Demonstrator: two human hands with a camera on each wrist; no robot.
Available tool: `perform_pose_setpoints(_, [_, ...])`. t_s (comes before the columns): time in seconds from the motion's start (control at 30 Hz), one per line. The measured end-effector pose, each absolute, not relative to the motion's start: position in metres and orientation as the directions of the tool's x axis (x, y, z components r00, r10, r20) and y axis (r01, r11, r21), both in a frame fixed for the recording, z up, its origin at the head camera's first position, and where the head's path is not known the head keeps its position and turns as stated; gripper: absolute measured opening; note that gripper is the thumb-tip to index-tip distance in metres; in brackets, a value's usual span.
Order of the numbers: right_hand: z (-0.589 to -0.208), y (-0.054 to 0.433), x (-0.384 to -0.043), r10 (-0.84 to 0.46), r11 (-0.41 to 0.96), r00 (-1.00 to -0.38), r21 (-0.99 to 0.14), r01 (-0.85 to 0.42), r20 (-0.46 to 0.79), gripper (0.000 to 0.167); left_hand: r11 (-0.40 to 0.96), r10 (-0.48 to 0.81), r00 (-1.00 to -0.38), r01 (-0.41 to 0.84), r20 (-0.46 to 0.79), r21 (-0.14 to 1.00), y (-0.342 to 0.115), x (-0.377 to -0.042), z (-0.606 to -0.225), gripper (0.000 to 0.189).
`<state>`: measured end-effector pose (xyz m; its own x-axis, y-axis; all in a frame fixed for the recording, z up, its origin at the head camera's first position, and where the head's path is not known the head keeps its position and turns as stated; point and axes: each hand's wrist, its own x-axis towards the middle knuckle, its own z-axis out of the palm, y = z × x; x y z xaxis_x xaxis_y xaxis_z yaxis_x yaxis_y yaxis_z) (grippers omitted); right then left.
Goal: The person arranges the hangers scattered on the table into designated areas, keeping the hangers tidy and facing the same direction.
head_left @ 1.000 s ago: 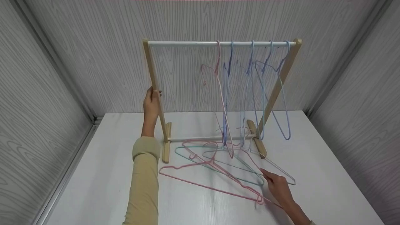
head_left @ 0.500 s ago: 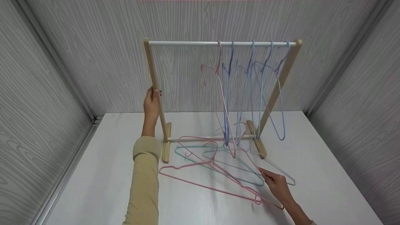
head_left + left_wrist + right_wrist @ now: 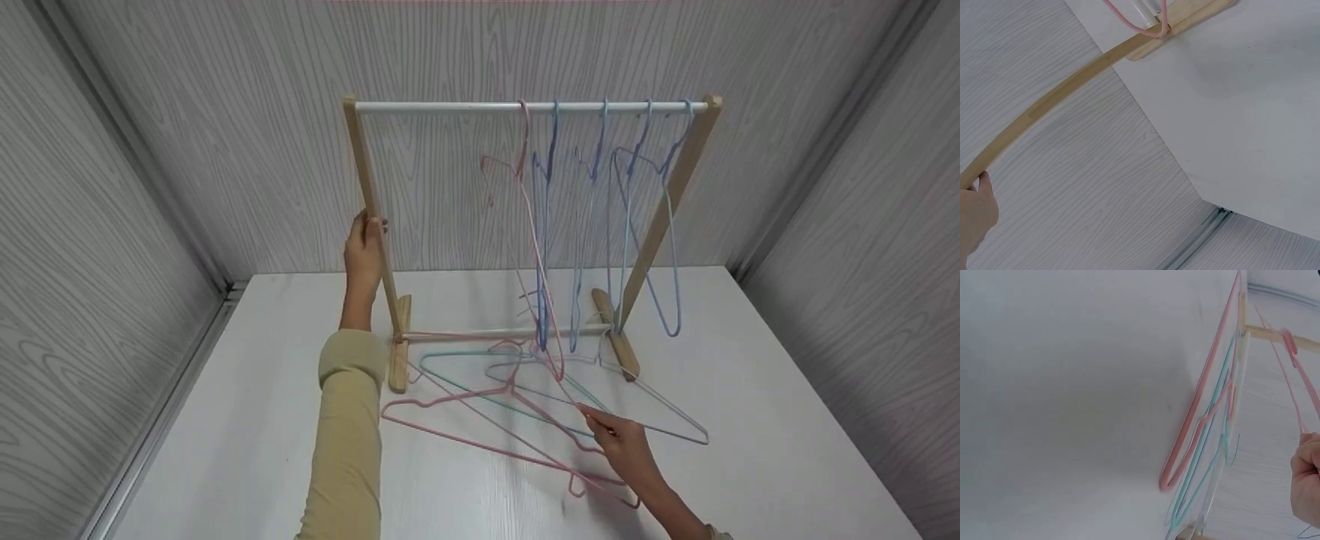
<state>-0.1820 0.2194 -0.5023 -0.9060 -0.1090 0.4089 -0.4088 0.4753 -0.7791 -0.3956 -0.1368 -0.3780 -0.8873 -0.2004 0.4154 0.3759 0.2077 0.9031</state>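
Note:
A wooden clothes rack with a white rail [image 3: 442,107] stands on the white table. My left hand [image 3: 363,255] grips its left post [image 3: 362,165]; in the left wrist view the same hand [image 3: 978,214] is partly cut off. Low over the table's front, my right hand [image 3: 626,444] pinches a pink hanger [image 3: 1310,391] by one sloping arm. That hanger is tilted, its far end by the rack's left foot. Beneath it lies another pink hanger [image 3: 450,433], with a teal hanger [image 3: 472,352] and a pale hanger [image 3: 675,411] farther back, overlapping.
On the rail hang a pink hanger [image 3: 523,142] and several blue hangers, such as the blue hanger [image 3: 553,142], towards the right post [image 3: 686,172]. The rack's feet, like the right foot [image 3: 626,360], rest on the table. Grey wood-grain walls [image 3: 225,112] enclose the back and sides.
My right hand has moved left with the pink hanger, whose far end now reaches the rack's left foot. The left hand stays on the post. The hanging blue hangers sway slightly.

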Motion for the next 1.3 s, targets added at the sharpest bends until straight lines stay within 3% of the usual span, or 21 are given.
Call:
perform_pose_setpoints(0.23, [-0.514,0.199,-0.184,-0.133,0.457,-0.941,-0.823,-0.337,0.311,0.025,0.193,-0.181,-0.898,0.367,0.401,0.91,-0.137,-0.395,-0.378,0.046])
perform_pose_setpoints(0.7, [-0.462,0.169,-0.156,-0.15,0.42,-0.977,-0.884,-0.205,0.155,0.03,0.204,-0.198,-0.896,0.359,0.398,0.911,-0.137,-0.395,-0.378,0.045])
perform_pose_setpoints(0.97, [-0.434,0.165,-0.139,-0.205,0.206,-0.975,-0.978,0.038,-0.081,0.032,0.199,-0.192,-0.895,0.366,0.403,0.909,-0.136,-0.395,-0.377,0.045])
perform_pose_setpoints(1.3, [-0.411,0.153,-0.132,-0.257,0.019,-0.956,-0.99,0.14,-0.14,0.037,0.246,-0.223,-0.869,0.388,0.441,0.888,-0.136,-0.396,-0.379,0.041])
